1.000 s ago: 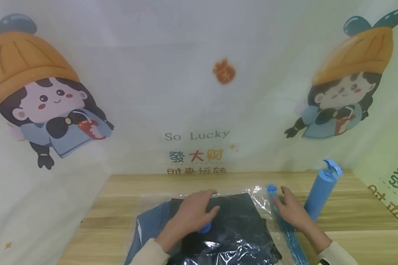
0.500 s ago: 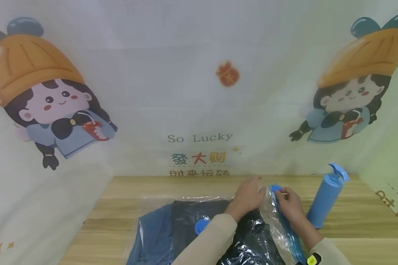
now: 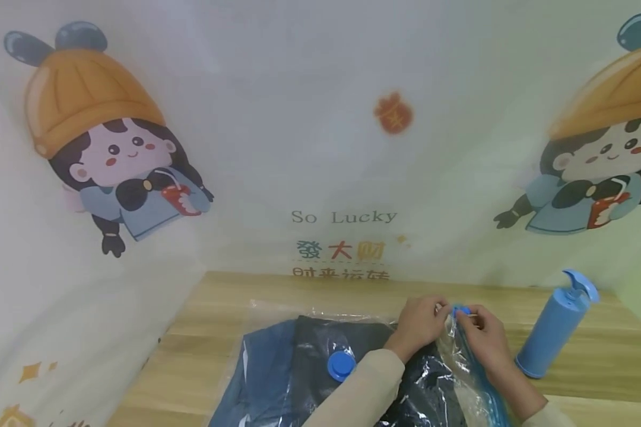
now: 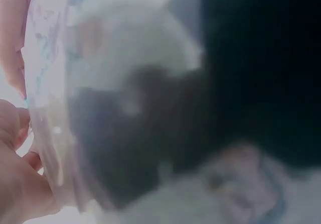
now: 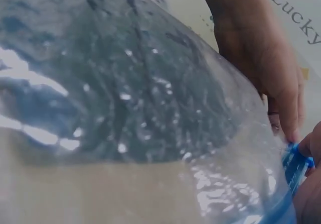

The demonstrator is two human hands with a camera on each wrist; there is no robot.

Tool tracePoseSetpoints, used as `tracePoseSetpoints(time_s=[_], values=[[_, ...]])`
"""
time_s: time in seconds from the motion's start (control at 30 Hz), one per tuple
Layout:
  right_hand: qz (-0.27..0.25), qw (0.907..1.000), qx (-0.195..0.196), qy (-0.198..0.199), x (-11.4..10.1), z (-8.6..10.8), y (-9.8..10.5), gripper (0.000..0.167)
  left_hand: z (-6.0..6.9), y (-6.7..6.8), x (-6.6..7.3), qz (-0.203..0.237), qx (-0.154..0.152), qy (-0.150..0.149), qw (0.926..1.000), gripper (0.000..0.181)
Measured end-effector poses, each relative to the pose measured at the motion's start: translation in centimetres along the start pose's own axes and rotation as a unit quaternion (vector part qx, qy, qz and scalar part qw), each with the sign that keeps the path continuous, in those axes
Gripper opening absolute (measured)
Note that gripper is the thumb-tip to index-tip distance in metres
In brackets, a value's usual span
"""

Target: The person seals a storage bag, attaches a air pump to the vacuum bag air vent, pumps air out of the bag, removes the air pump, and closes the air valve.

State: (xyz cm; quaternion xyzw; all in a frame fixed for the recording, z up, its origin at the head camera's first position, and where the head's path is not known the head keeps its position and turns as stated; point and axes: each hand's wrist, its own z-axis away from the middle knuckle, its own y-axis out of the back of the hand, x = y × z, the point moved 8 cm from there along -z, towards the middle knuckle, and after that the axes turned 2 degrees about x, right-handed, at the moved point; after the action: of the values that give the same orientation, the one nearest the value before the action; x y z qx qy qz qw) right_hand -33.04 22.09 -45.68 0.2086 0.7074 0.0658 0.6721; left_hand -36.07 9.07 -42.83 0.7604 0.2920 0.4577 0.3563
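Observation:
A clear vacuum storage bag (image 3: 448, 344) lies on the table, with dark and blue folded clothes (image 3: 269, 362) inside. A round blue valve (image 3: 342, 366) sits on its top face. Along the right side runs a blue zip strip (image 3: 478, 370), with a small blue zip slider (image 3: 462, 310) at its far end. My left hand (image 3: 419, 325) reaches across the bag and pinches its edge beside the slider. My right hand (image 3: 488, 341) pinches the slider between thumb and fingers. In the right wrist view, the left fingertips meet the blue strip close to the right fingers. The left wrist view is blurred.
A blue hand pump (image 3: 552, 335) stands just right of my right forearm. The wooden table (image 3: 187, 350) ends at the back against a printed cloth (image 3: 246, 148) with cartoon figures.
The left hand has moved right from over the valve to the bag's far right corner. The right hand has taken hold of the zip slider. The view has shifted slightly.

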Motion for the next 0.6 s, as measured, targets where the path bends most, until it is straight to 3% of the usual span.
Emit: tracePoseSetpoints(time_s=[0.13, 0.33, 0.6], values=[[0.009, 0.9997, 0.018, 0.012, -0.3, 0.3, 0.0, 0.032, 0.4, 0.3, 0.5, -0.023, 0.013, -0.015, 0.9995, 0.014], [0.024, 0.9988, 0.036, 0.023, -0.7, 0.6, 0.4, 0.029, 0.4, 1.1, 0.8, -0.010, 0.027, -0.010, 0.9995, 0.010], [-0.016, 0.9986, 0.039, 0.031, -0.9, 1.2, 0.6, 0.020, 1.1, 1.5, 1.0, -0.016, 0.023, 0.014, 0.9995, 0.010]])
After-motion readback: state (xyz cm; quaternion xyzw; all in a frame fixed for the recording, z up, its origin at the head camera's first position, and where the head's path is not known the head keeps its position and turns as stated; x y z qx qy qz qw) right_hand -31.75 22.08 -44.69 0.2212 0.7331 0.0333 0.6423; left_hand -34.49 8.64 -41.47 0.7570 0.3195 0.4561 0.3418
